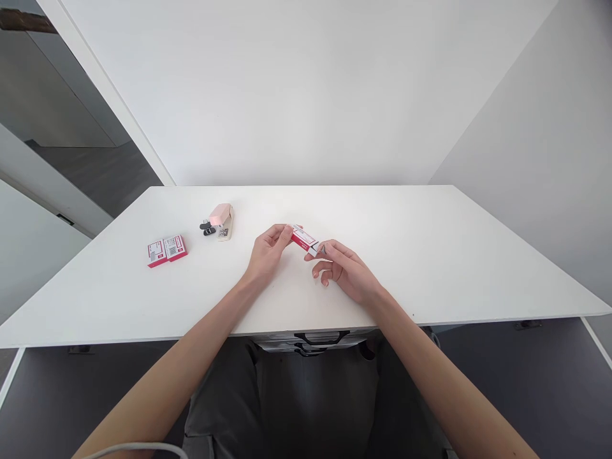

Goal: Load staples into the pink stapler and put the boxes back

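I observe both hands raised just above the middle of the white table (430, 255). The left hand (268, 252) pinches the far-left end of a small red-and-white box (305, 240); the right hand (344, 271) grips its near-right end with thumb and forefinger, other fingers loosely curled. The box appears partly open at the right end, though I cannot confirm this. To the far left lie a pink stapler (220, 221) and two matching red boxes (167, 250), side by side. Risk noted: if that end is open, a tilt or a sharp tug could spill the contents across the table.
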`<state>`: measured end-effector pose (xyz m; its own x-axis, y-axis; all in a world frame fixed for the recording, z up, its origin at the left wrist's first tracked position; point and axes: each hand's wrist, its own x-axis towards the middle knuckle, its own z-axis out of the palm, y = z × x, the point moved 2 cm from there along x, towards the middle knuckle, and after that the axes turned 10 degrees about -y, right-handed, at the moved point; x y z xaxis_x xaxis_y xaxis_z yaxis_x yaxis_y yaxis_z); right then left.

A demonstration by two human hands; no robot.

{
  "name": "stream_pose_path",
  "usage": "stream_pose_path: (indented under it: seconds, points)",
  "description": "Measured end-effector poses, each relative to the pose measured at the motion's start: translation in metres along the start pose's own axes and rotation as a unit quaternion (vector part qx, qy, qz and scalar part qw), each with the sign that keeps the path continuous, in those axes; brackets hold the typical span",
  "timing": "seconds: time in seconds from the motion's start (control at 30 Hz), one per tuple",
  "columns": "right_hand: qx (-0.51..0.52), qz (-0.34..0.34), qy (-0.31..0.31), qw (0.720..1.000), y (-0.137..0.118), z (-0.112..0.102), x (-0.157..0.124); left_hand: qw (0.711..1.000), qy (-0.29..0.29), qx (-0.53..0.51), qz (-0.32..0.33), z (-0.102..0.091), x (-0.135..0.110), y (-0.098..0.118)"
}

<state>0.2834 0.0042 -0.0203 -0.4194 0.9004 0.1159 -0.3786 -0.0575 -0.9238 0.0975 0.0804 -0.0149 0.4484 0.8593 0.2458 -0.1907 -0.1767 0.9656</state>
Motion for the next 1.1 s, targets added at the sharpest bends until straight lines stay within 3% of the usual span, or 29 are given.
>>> stream_pose_path:
  seconds: [0.2,0.43,0.63,0.9,1.1]
  points:
    - [0.000,-0.006,0.031,1.000,0.001,-0.001,0.002,1.000,-0.003,0.015,0.007,-0.001,0.000,-0.001]
    - [-0.099,-0.080,0.168,0.978,0.004,-0.010,0.002,0.999,-0.022,-0.036,0.005,0.001,-0.001,-0.001]
    - [-0.224,-0.083,0.148,0.960,-0.002,0.000,-0.001,0.998,-0.039,-0.053,-0.008,0.001,-0.002,-0.002]
    - [-0.237,-0.077,0.132,0.960,-0.004,0.003,-0.003,0.996,-0.027,-0.085,-0.026,0.004,-0.003,0.001]
    - [-0.194,-0.064,0.171,0.964,-0.001,0.000,-0.001,0.994,-0.010,-0.103,-0.021,0.002,-0.001,0.000]
